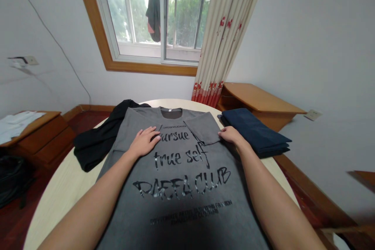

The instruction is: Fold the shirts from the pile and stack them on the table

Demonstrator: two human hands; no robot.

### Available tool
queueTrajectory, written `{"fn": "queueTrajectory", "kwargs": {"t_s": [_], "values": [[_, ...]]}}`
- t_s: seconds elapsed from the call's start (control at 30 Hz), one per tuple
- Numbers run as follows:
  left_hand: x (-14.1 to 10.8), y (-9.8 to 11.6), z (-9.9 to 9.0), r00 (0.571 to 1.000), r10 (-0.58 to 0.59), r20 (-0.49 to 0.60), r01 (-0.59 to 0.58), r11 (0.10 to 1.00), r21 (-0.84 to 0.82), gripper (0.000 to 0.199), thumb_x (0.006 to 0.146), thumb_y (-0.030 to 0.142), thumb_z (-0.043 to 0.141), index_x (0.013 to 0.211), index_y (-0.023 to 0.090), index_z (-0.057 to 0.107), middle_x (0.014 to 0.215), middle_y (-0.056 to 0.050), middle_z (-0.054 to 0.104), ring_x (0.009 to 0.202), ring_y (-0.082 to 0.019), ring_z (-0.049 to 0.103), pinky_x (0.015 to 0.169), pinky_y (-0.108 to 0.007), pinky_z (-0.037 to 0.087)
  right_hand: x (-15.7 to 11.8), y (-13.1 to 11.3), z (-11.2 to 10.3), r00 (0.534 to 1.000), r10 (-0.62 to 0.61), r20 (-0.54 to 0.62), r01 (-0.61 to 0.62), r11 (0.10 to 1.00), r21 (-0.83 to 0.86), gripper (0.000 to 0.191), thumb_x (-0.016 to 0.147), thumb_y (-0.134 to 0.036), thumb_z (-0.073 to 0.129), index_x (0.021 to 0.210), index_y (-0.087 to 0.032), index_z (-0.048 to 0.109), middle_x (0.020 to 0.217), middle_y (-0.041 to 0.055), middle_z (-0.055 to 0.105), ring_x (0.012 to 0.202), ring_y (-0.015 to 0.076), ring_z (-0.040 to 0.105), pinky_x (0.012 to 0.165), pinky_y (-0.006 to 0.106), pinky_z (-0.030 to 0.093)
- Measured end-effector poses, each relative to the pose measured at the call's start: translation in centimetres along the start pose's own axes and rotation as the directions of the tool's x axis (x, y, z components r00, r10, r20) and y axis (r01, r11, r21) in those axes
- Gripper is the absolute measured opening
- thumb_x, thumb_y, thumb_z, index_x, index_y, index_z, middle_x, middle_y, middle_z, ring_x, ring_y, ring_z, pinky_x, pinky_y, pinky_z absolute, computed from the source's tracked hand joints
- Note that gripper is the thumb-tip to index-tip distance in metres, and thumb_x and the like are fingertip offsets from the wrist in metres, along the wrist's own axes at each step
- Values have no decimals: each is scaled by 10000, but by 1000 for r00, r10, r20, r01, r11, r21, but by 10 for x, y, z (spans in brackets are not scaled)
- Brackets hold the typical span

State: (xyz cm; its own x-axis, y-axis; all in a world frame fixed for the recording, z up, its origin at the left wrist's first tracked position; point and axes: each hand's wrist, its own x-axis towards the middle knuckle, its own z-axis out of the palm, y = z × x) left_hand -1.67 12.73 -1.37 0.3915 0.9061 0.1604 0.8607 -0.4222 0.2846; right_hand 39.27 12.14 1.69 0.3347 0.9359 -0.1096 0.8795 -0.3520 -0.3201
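Observation:
A grey T-shirt point(181, 168) with black lettering lies front side up on a round pale table point(58, 187), its collar at the far side. Both sleeves are turned inward over the chest. My left hand point(145, 141) rests on the shirt beside the word "pursue", fingers spread, holding nothing. My right hand point(231, 134) pinches the edge of the sleeve at the shirt's right side.
Black clothing point(98, 140) lies at the table's left edge. Folded dark blue garments point(254, 131) are stacked at the right. Beyond the table are a wooden desk point(258, 97), a curtain point(222, 35) and a window. A wooden cabinet point(43, 136) stands at the left.

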Motion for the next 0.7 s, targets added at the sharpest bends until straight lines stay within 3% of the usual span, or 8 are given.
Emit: {"fn": "queueTrajectory", "kwargs": {"t_s": [0.1, 0.23, 0.37, 0.43, 0.5, 0.6, 0.7], "values": [[0, 0, 0, 1000, 5, 0, -5, 1000, 2, 492, 992, 505, 332, 1328, 278, 612, 1543, -53, 454, 1451, -270, 363, 1186, -550, 242, -1, 0, 0, 999, -22, -37, 21, 1000, -17, 201, 858, -222, 595, 857, -114, 765, 845, 122, 747, 847, 236, 712, 746, 258, 493], [0, 0, 0, 1000, 2, 7, -2, 1000, 4, 493, 994, 506, 331, 1330, 274, 606, 1547, -52, 449, 1454, -259, 359, 1186, -547, 241, -3, 3, 3, 986, -27, -165, 15, 997, -71, 210, 860, -181, 593, 990, -125, 749, 996, 160, 742, 986, 273, 695, 837, 291, 494], [1, 0, 0, 1000, 0, 8, 0, 1000, 1, 490, 990, 503, 339, 1333, 273, 602, 1548, -54, 447, 1456, -260, 355, 1184, -554, 240, -12, -2, 2, 975, -7, -221, -28, 987, -155, 302, 834, -142, 591, 1110, -136, 714, 1154, 189, 677, 1048, 314, 675, 885, 361, 512], [1, 0, 0, 1000, 1, 2, -1, 1000, -5, 489, 988, 507, 340, 1330, 279, 605, 1547, -54, 448, 1456, -263, 356, 1184, -555, 240, -17, -11, 4, 960, -63, -274, 13, 984, -180, 343, 874, -181, 556, 1190, -132, 679, 1221, 205, 633, 1064, 322, 668, 920, 394, 511], [0, 0, 1, 1000, 0, -3, 0, 1000, -7, 486, 987, 509, 337, 1323, 288, 610, 1546, -52, 450, 1454, -264, 358, 1184, -554, 239, -21, -22, 12, 924, -223, -310, 162, 964, -211, 390, 932, -256, 496, 1277, -133, 630, 1295, 208, 598, 1150, 322, 628, 999, 412, 479], [0, 0, 1, 1000, -4, -4, 4, 1000, -8, 481, 988, 509, 338, 1318, 295, 615, 1543, -49, 455, 1453, -262, 360, 1186, -552, 238, -22, -32, 33, 861, -455, -228, 398, 881, -257, 484, 975, -388, 437, 1386, -161, 553, 1462, 165, 508, 1366, 314, 458, 1145, 453, 349], [0, -1, 1, 1000, -6, -8, 6, 1000, -16, 484, 991, 510, 340, 1324, 288, 612, 1544, -49, 454, 1455, -260, 357, 1190, -550, 232, -13, -32, 51, 900, -425, -98, 396, 890, -226, 564, 1005, -473, 333, 1489, -207, 443, 1588, 103, 368, 1477, 294, 298, 1194, 527, 238]]}}
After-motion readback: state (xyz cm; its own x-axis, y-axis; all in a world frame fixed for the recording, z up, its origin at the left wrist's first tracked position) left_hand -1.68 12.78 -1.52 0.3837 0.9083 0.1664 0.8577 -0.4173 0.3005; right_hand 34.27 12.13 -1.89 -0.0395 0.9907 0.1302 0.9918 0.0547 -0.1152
